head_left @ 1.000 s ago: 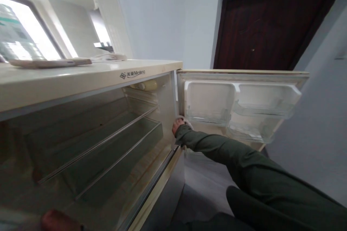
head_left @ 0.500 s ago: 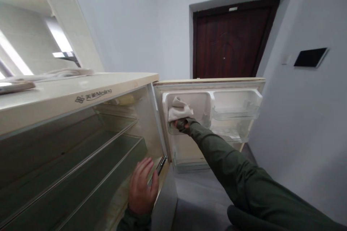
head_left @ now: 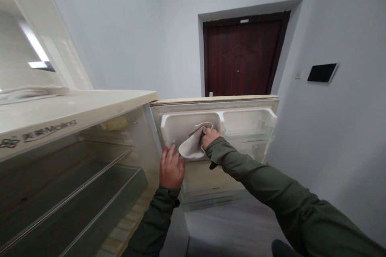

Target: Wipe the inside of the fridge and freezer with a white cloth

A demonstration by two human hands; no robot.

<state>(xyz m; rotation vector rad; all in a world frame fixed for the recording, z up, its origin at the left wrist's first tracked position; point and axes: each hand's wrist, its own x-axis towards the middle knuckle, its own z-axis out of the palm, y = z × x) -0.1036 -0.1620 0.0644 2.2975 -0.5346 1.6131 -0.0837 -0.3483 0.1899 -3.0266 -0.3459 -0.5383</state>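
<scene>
My right hand point(head_left: 211, 137) is shut on a beige cloth point(head_left: 193, 142), pressing it against the white upper bin point(head_left: 187, 126) on the inside of an open cream refrigerator door point(head_left: 211, 180). My left hand point(head_left: 171, 168) sits just left of the cloth, low on the door's inner edge, with its fingers apart. It holds nothing I can see. The door stands open to the right of the Meiling refrigerator's cabinet point(head_left: 75, 114), and green sleeves cover both my forearms.
Glass shelves point(head_left: 81, 180) run inside the cabinet, and a folded white cloth point(head_left: 27, 94) lies on its top. Behind the open door are a grey floor point(head_left: 229, 225), pale walls, a dark red-brown entrance door point(head_left: 241, 56) and a black wall panel point(head_left: 322, 72).
My left hand has risen from the cabinet's lower front edge to the door. The cloth now sits lower on the bin, with my right hand at its right side. The view has turned slightly.
</scene>
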